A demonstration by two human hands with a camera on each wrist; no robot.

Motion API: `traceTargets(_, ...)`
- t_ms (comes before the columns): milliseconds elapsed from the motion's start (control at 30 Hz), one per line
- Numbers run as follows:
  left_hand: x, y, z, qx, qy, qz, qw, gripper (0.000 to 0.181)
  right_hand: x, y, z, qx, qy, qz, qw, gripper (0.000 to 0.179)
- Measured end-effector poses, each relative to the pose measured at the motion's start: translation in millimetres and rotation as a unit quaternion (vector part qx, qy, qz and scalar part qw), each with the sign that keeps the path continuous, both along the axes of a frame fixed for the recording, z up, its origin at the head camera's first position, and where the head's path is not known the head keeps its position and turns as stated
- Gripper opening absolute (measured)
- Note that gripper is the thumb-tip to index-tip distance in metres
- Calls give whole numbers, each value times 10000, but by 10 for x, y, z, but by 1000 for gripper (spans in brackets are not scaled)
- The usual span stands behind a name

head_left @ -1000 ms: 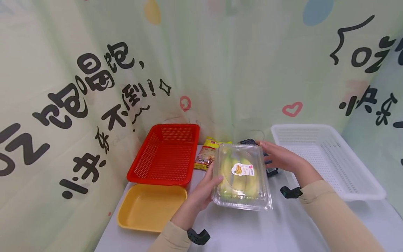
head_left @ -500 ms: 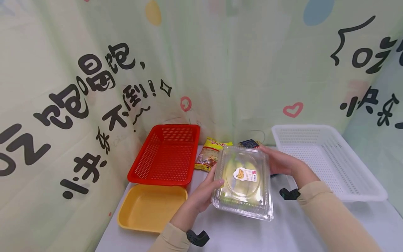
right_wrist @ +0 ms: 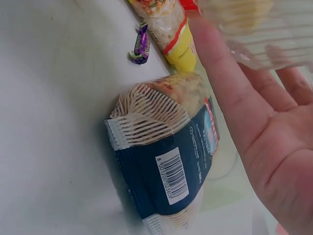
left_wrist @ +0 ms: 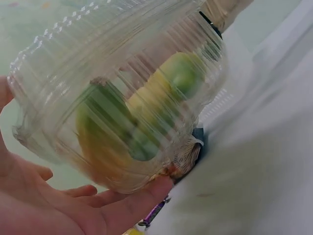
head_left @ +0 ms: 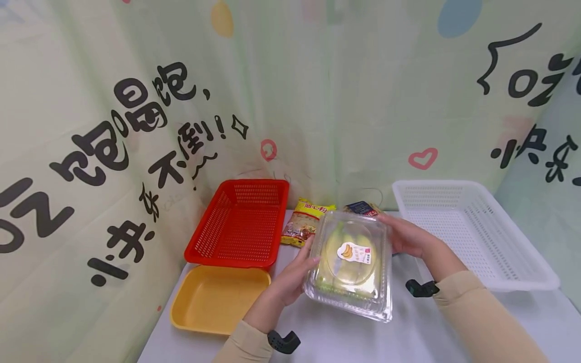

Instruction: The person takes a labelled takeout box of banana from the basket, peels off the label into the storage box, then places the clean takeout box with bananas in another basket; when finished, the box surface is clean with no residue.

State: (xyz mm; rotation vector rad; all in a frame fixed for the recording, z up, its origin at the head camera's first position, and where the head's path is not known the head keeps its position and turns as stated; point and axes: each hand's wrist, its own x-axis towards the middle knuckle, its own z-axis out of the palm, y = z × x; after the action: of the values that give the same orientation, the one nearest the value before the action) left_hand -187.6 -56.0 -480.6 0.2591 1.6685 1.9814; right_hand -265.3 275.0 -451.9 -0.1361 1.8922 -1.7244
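A clear plastic clamshell box of bananas (head_left: 347, 272), with a banana label on its lid, is held up over the table and tilted. At its left side my left hand (head_left: 288, 280) grips it, thumb at the lid's edge; the left wrist view shows fingers (left_wrist: 132, 203) under the box and green-yellow bananas (left_wrist: 105, 122) inside. My right hand (head_left: 408, 237) holds the right side, and its fingers (right_wrist: 220, 73) reach under the box in the right wrist view. Its thumb is hidden. Beneath lies a dark blue pasta-like bag (right_wrist: 161, 171) with a barcode, partly covered in the head view.
A red basket (head_left: 236, 227) stands back left, with a yellow tray (head_left: 220, 300) in front. At right is a white basket (head_left: 472, 237). A yellow snack-like bag (head_left: 304, 222) lies behind the box, and a small purple wrapped candy (right_wrist: 142, 44) near it. A printed curtain (head_left: 354, 91) hangs behind.
The box has come slightly down and nearer, tilting more. My right hand, earlier with fingers extended beside the box, now holds its right side. The left hand keeps its grip.
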Motion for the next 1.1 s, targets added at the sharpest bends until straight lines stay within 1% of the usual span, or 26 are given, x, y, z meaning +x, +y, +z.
traceTargets(167,-8,-68,25,-64,-38,329,9994,76,116,43,11,103,119,-409,9990,78)
traceTargets(267,-16,-113,27,83,-28,428,9990,74,199,59,18,108,150,-703,9974,79)
traceTargets(433,-17,-155,11,311,106,491,9983,76,337,59,31,111,243,-1137,9932,79)
traceTargets(500,-12,-162,4,358,126,567,9977,77,394,46,31,103,369,-1258,9913,79)
traceTargets(667,1,-168,-8,451,48,835,9955,76,539,-20,18,-146,658,-1533,9859,72)
traceTargets(767,7,-172,-24,473,-15,996,9939,77,629,-74,15,-353,722,-1700,9822,67)
traceTargets(867,9,-174,-45,507,-101,1151,9920,79,720,-136,17,-494,715,-1900,9779,70)
traceTargets(933,13,-171,-57,565,-140,1232,9907,79,775,-179,16,-596,624,-2047,9750,75)
traceTargets(1100,26,-151,-93,621,-117,1281,9897,71,887,-288,-19,-774,426,-2405,9666,81)
